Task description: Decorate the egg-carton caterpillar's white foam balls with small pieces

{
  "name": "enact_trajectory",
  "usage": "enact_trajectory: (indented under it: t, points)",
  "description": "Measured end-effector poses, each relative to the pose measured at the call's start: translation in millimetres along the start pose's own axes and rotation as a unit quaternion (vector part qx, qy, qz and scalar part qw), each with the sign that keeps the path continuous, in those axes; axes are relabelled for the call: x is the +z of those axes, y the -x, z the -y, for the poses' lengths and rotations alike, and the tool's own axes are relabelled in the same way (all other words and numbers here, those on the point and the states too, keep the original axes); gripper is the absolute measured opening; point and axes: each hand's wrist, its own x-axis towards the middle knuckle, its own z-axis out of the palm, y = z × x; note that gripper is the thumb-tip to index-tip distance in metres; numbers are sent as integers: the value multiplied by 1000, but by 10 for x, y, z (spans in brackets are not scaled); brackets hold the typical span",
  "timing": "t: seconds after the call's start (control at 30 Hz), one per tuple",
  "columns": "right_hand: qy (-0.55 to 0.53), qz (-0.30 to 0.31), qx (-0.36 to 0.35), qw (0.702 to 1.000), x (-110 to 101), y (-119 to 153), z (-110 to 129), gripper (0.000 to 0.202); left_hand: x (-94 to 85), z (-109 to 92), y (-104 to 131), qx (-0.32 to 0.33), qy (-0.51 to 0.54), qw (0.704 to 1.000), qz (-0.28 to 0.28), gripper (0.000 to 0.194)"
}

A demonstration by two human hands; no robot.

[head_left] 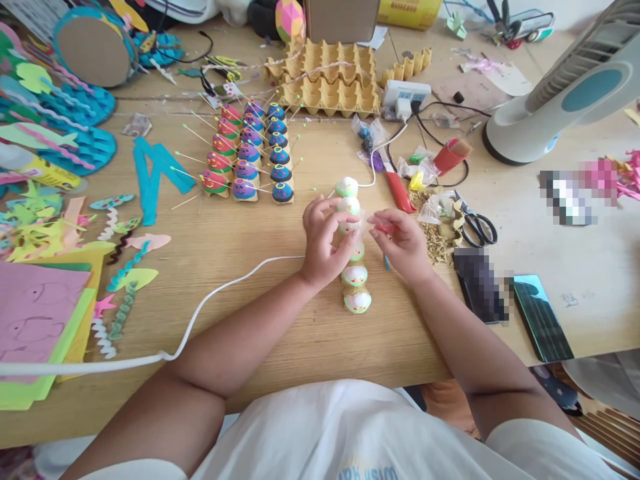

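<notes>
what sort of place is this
Probably a craft workspace, though whether at home or in a classroom I can't tell. The wooden table holds rows of brightly decorated cups, a cardboard egg tray and scissors.

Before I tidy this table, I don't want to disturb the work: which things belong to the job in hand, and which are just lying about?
Likely in the job:
- row of white-topped cups, by the left hand
- small red piece, at the right hand

Seemingly lying about:
- phone
- fan
- blue strips
- paper stack
</notes>
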Motion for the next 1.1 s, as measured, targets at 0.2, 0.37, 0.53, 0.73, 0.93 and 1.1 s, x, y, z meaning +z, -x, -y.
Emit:
enact_trajectory:
  t: [0.2,0.37,0.53,0.73,0.93,1.1]
  points:
    - [-96,-15,50,994,39,6,-2,33,-2,3,21,-5,1,1000,-14,22]
    - [-138,-24,80,987,46,-10,13,34,8,16,19,2,-10,1000,-20,14]
    - [-138,-16,64,988,59,-3,13,29,-16,4,15,-8,-22,1000,3,14]
    - [-76,-22,34,996,37,-6,19,26,-13,-15,12,-9,-13,1000,3,17]
    - [42,-18,-18,999,12,13,142,10,-8,-40,12,-22,-32,999,31,29]
    - [34,-35,4,999,24,9,186,15,-12,-27,17,-40,-38,997,54,23]
